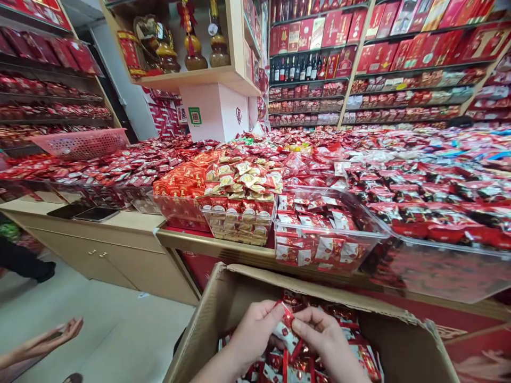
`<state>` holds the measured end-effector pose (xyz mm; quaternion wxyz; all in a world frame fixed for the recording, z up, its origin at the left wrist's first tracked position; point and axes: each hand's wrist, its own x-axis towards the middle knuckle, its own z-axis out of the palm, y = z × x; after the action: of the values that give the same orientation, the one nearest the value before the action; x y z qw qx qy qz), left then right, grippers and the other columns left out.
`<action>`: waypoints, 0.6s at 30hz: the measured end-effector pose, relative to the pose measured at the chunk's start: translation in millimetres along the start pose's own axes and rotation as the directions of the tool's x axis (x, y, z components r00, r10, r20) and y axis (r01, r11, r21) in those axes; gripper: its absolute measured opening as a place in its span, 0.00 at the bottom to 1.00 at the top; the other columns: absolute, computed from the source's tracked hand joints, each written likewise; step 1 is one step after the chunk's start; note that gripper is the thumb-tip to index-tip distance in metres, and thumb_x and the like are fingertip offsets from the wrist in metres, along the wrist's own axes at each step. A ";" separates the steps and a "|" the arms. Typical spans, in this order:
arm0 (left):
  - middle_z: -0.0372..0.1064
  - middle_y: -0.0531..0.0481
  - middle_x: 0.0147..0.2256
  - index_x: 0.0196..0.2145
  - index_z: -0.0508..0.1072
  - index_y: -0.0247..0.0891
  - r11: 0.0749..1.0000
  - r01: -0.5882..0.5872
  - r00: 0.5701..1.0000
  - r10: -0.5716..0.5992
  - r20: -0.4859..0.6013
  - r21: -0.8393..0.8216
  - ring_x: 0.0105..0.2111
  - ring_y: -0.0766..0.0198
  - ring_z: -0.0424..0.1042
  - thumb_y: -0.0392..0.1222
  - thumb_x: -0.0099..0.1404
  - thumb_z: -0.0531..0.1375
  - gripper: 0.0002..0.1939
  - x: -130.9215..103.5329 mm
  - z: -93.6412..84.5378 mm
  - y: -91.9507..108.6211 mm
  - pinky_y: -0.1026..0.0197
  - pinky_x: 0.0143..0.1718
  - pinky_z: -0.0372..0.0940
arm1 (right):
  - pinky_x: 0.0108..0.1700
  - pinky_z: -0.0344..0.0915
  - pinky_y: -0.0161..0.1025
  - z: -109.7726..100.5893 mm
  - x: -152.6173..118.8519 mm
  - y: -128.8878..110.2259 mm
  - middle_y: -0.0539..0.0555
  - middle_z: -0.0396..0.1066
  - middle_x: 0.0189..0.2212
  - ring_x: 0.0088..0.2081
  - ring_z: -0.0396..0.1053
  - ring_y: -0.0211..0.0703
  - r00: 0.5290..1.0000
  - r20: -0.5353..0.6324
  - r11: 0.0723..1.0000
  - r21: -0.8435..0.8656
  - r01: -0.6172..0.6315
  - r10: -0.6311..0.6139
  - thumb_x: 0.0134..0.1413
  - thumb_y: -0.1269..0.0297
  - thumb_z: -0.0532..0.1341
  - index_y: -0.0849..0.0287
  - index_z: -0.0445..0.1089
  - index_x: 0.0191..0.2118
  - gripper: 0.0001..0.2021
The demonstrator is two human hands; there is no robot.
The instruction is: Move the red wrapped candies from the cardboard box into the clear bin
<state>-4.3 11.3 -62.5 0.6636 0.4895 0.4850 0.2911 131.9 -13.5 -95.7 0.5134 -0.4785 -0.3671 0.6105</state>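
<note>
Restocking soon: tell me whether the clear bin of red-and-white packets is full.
Not full. In the clear bin, the red-and-white packets lie below its rim, leaving bare wall above.

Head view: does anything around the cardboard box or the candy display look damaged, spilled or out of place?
Nothing stands out. The brown cardboard box sits open, both hands, left hand and right hand, pinching one red-and-white candy packet above it. The clear plastic display bins stand level.

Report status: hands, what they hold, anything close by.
Left hand and right hand together pinch a red candy packet. Both over the open cardboard box of packets. Another person's hand off to the left, apart.
</note>
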 end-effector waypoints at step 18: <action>0.68 0.50 0.35 0.51 0.54 0.40 0.938 -0.186 0.980 0.199 0.015 -0.292 0.32 0.66 0.66 0.42 0.55 0.59 0.27 -5.1 4.4 9.1 0.63 0.35 0.61 | 0.27 0.61 0.33 8.0 -5.7 -19.5 0.53 0.70 0.23 0.25 0.63 0.39 0.982 -0.156 0.994 -0.002 0.109 -0.108 0.37 0.54 0.63 0.61 0.70 0.25 0.13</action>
<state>-1.3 8.5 -51.9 0.7069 0.4386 0.3721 0.4116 129.7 -14.8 -73.9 0.5744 -0.5023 -0.3495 0.5436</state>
